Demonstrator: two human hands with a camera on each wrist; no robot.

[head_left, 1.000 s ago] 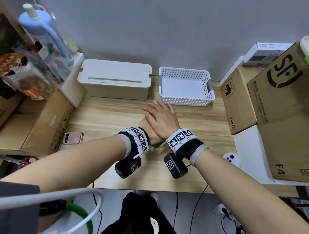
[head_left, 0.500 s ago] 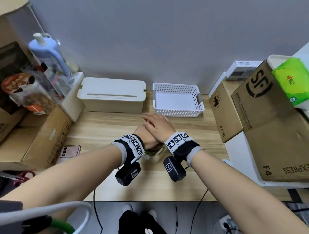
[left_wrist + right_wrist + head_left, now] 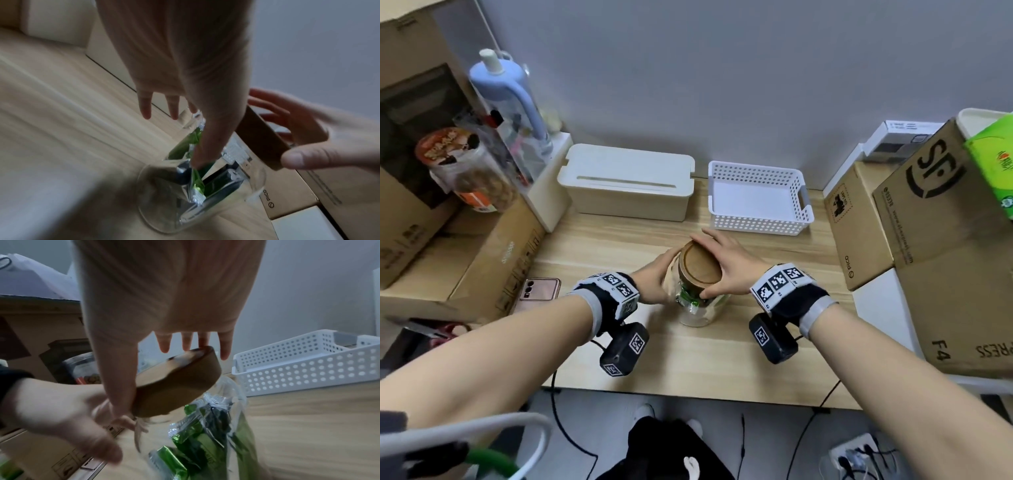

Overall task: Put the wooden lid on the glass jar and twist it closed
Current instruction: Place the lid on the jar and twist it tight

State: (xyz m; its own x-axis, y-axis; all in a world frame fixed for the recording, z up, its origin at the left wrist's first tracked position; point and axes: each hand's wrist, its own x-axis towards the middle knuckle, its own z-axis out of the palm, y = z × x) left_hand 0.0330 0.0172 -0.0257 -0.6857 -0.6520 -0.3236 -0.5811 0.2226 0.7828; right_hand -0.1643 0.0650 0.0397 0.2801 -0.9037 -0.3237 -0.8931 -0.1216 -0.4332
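A clear glass jar (image 3: pixel 698 310) with green foil packets inside stands on the wooden desk (image 3: pixel 722 359). The round wooden lid (image 3: pixel 700 263) sits on its mouth and looks a little tilted in the right wrist view. My right hand (image 3: pixel 727 270) spans the lid, thumb on the near rim and fingers over the far rim. My left hand (image 3: pixel 652 282) holds the jar's left side just below the lid. In the left wrist view my thumb presses on the jar (image 3: pixel 205 194) beside the lid (image 3: pixel 261 139). The right wrist view shows the lid (image 3: pixel 176 382) over the jar (image 3: pixel 218 426).
A white perforated basket (image 3: pixel 756 219) and a white lidded box (image 3: pixel 626 186) stand at the back of the desk. Cardboard boxes (image 3: pixel 859 226) line the right side, more cardboard (image 3: pixel 482 260) the left. A pink phone (image 3: pixel 537 291) lies at the left.
My hands were stacked over the jar's top, right over left, hiding the lid. They have since parted: the left hand holds the jar's side, the right spans the uncovered lid.
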